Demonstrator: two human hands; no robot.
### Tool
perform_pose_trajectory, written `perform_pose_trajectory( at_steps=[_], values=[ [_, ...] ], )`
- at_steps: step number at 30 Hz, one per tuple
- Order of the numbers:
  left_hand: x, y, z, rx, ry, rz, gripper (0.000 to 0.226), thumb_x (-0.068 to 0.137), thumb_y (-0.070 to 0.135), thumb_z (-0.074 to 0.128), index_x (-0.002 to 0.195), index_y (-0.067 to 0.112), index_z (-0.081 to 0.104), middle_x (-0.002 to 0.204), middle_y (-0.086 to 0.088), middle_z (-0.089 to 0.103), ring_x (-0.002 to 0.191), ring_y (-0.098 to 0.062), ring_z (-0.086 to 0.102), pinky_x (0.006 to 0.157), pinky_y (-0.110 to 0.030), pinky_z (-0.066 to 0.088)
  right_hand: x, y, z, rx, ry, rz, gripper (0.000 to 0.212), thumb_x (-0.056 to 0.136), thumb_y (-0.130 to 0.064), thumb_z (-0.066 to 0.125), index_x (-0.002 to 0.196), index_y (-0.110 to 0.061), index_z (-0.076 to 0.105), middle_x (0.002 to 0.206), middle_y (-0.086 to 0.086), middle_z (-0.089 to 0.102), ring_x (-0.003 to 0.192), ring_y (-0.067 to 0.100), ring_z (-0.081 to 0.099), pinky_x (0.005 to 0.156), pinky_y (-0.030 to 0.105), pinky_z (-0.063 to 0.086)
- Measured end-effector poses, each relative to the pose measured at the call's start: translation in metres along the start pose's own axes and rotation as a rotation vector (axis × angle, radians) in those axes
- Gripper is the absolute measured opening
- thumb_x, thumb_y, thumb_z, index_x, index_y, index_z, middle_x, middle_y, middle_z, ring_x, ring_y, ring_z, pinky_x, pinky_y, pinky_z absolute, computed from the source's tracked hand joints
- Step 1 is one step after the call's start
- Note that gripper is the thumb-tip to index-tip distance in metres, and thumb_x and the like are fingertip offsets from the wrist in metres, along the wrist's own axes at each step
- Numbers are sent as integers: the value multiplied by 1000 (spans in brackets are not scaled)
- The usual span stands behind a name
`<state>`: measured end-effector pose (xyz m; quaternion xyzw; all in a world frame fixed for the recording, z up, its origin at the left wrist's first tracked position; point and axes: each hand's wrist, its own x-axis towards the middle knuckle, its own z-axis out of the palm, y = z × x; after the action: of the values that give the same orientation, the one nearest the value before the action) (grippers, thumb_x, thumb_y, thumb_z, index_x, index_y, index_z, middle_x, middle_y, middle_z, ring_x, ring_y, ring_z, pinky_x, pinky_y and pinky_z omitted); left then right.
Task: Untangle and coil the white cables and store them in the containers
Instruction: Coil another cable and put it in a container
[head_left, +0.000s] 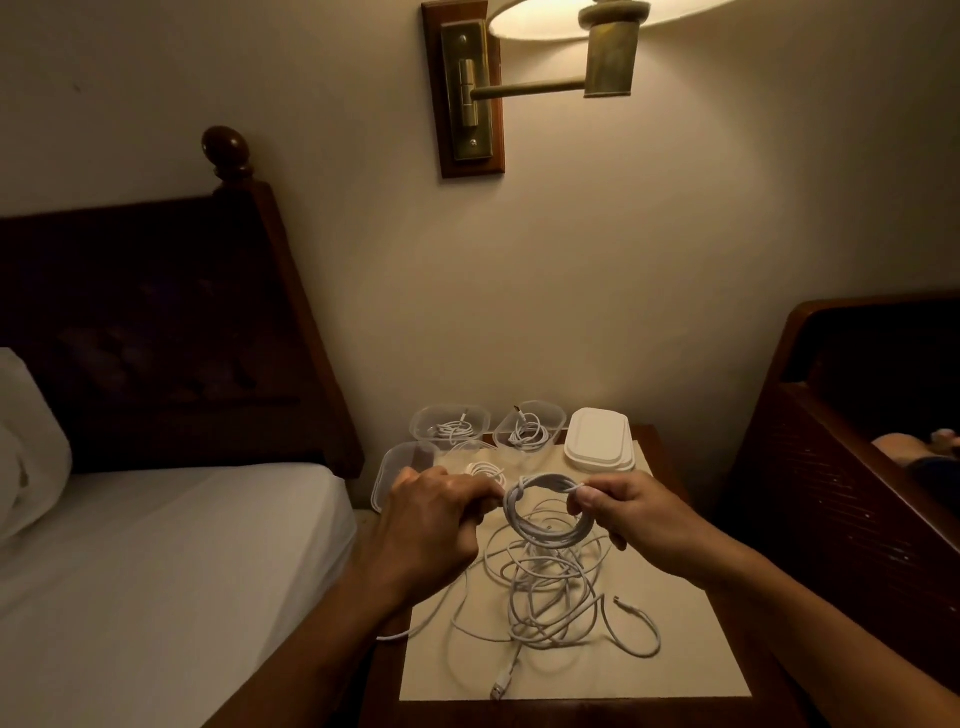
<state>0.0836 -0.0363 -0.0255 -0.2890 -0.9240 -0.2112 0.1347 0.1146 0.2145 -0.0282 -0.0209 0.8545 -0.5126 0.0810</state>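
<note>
I am holding a coiled cable (540, 486) up between both hands, just above the middle of the nightstand (649, 712). My left hand (436, 514) is curling its fingers and pinching the left side of the coil, where a few turns are wrapping around the bundle. My right hand (634, 514) is gripping the coil's right side, with thumb and fingers closing on the strands.

Under the coil, a loose tangle of white cables (550, 597) is sprawling over the pale mat (675, 649) that is covering the nightstand top. A USB plug (500, 690) is lying at the near edge of the mat, and one strand is trailing off the left edge.

At the far side, two clear containers are standing side by side by the wall: the left container (415, 421) and the middle container (558, 415), each holding a small coiled cable. A stack of white lids (597, 439) is sitting just to their right. Another clear container (395, 462) is showing nearer, partly behind my left hand, with one more coil beside it; I cannot tell whether that coil is lying in a container.

The bed (156, 545) is lying to the left, and the wall lamp (519, 52) is glowing above.
</note>
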Motion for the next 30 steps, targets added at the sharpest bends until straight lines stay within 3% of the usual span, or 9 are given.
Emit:
perform_pose_trajectory(
  at_steps=[3,8,14,17,20,22,26,30],
  values=[
    [-2,2,6,-10,24,-16,25,94,25,60,110,39,72,83,18,69,74,-1,45,80,-37,46,-1,-6,5,-115,105,-43,27,104,-28,50,91,-21,72,88,-7,61,84,9,57,68,16,40],
    [-3,0,11,-2,-16,-57,26,98,28,59,117,40,71,95,14,73,82,-3,48,88,-39,47,0,-1,20,-122,286,-125,23,101,-19,58,84,-21,74,74,-8,69,70,-3,62,57,9,45],
    [-7,1,16,77,-29,-50,28,102,29,54,125,38,68,106,12,73,91,-8,54,89,-35,42,15,14,41,-55,375,-44,21,99,-18,61,88,-19,78,72,-10,70,69,7,65,60,15,45],
    [-5,2,25,-74,-4,-128,24,102,25,56,118,33,73,95,14,73,83,-2,59,76,-25,47,23,17,50,-73,427,-36,21,98,-16,60,89,-16,78,72,-8,69,68,7,63,60,19,44],
    [0,-7,36,-276,-54,-279,23,103,21,57,110,31,76,75,20,63,72,3,57,61,-14,40,30,17,61,-120,453,-28,20,100,-14,57,99,-13,77,82,-4,70,70,5,63,58,10,42],
    [3,-16,41,-419,-71,-382,22,104,20,57,107,29,76,76,12,66,72,-2,59,63,-19,47,36,17,66,-122,456,-3,21,100,-15,56,101,-11,77,86,0,71,72,4,61,57,8,41],
    [10,-29,52,-623,-30,-555,19,103,13,56,104,17,74,85,1,67,72,-11,60,59,-18,50,56,15,76,-61,386,127,26,100,-18,53,102,-11,77,94,6,74,82,16,65,75,30,53],
    [13,-34,58,-713,55,-610,23,103,8,53,100,15,75,87,-5,70,72,-12,60,55,-15,47,75,12,83,-53,333,185,27,101,-19,50,99,-8,75,92,6,71,74,12,59,61,24,44]
  ],
)
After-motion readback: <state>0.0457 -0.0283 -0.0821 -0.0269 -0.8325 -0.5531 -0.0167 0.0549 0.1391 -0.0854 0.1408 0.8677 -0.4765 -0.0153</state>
